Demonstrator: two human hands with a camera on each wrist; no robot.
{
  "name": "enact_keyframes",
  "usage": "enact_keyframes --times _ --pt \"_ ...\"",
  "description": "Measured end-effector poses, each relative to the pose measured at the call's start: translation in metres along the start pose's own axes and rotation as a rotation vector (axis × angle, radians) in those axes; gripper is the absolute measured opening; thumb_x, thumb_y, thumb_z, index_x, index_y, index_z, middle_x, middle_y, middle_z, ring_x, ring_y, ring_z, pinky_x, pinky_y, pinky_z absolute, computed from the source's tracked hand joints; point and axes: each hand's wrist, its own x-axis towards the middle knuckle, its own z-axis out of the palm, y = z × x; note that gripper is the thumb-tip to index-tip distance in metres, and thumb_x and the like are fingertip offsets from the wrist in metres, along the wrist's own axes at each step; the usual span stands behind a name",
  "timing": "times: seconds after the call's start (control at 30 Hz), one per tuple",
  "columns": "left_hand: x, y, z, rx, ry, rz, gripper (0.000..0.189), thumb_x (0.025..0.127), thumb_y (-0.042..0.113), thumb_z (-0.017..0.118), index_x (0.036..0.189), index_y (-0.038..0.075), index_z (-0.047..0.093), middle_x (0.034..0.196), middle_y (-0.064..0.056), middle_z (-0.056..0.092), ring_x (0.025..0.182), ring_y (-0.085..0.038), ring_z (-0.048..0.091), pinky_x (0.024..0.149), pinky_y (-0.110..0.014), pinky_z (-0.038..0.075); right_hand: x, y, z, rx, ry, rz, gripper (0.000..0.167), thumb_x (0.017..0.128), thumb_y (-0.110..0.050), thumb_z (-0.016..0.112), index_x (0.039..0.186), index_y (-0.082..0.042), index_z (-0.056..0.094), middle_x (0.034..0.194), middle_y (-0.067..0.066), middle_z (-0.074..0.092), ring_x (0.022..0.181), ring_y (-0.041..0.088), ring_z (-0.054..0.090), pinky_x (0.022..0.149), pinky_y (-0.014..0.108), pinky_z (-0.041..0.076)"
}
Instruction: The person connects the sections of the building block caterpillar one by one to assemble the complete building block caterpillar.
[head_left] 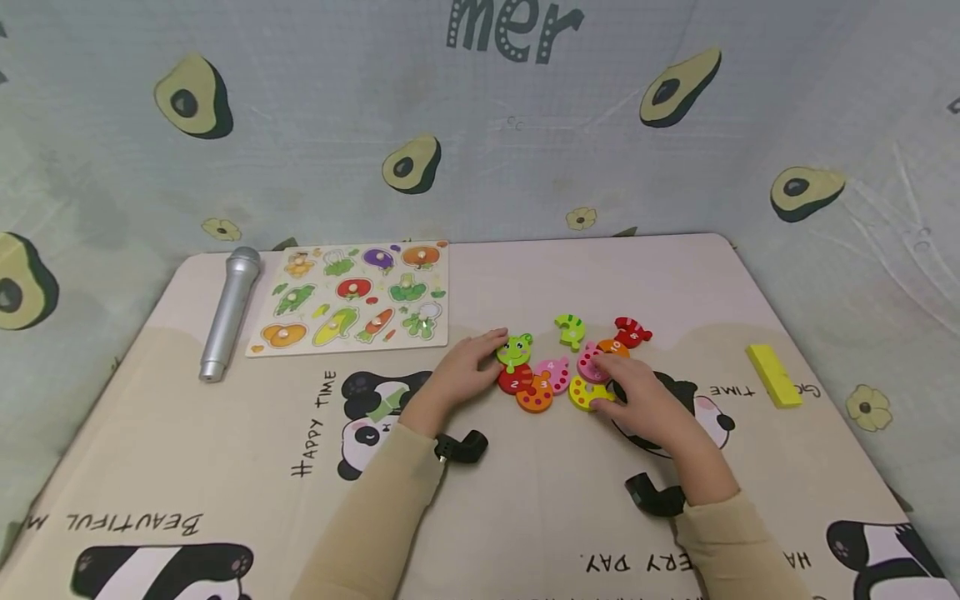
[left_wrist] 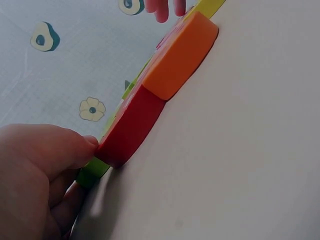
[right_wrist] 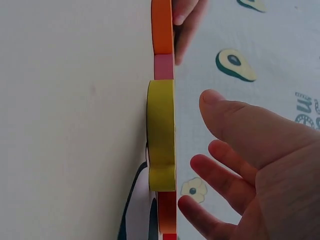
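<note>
A green smiling caterpillar head (head_left: pixel 514 352) is pinched at its left side by my left hand (head_left: pixel 463 372); the thumb lies beside the red puzzle piece (left_wrist: pixel 131 127). Joined below it are an orange piece (head_left: pixel 535 395) and a pink piece (head_left: pixel 553 374). My right hand (head_left: pixel 647 398) hovers with parted fingers over a second pink piece (head_left: pixel 589 365) and a yellow piece (head_left: pixel 583 393). In the right wrist view its fingers (right_wrist: pixel 220 180) stand apart from the yellow piece's edge. Another orange piece (head_left: pixel 615 347) shows partly past the fingertips.
Behind lie a green striped tail-like piece (head_left: pixel 570 331) and a red piece (head_left: pixel 633 332). A vegetable peg board (head_left: pixel 352 298) and a silver toy microphone (head_left: pixel 229 315) lie at the left. At the right is a yellow block (head_left: pixel 774 376). A patterned cloth (head_left: pixel 525 467) covers the table.
</note>
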Motion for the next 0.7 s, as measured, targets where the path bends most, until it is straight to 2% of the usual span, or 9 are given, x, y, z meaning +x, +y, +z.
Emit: enact_keyframes --times 0.27,0.53,0.7 --pt "0.000 -0.001 0.001 0.005 0.010 0.014 0.048 0.090 0.024 0.049 0.137 0.017 0.043 0.145 0.006 0.036 0.134 -0.016 0.032 0.113 -0.036 0.022 0.008 -0.007 0.002 0.016 0.008 0.001 0.064 0.081 -0.026 0.065 0.137 -0.011 0.039 0.141 0.014 0.038 0.130 0.037 0.030 0.101 0.056 0.034" --pt "0.000 -0.002 0.001 -0.008 0.011 0.016 0.048 0.090 0.025 0.050 0.136 0.017 0.043 0.145 0.006 0.036 0.134 -0.016 0.032 0.113 -0.036 0.022 0.022 -0.025 0.009 0.222 -0.002 -0.067 0.065 0.082 -0.025 0.065 0.138 -0.011 0.036 0.143 0.013 0.035 0.129 0.034 0.034 0.100 0.054 0.037" --pt "0.000 0.000 0.000 -0.009 0.002 0.007 0.048 0.090 0.025 0.050 0.137 0.017 0.042 0.145 0.007 0.035 0.135 -0.016 0.032 0.113 -0.037 0.022 0.021 -0.032 0.015 0.231 -0.029 -0.084 0.068 0.082 -0.027 0.065 0.140 -0.012 0.034 0.145 0.012 0.032 0.131 0.033 0.032 0.102 0.054 0.034"
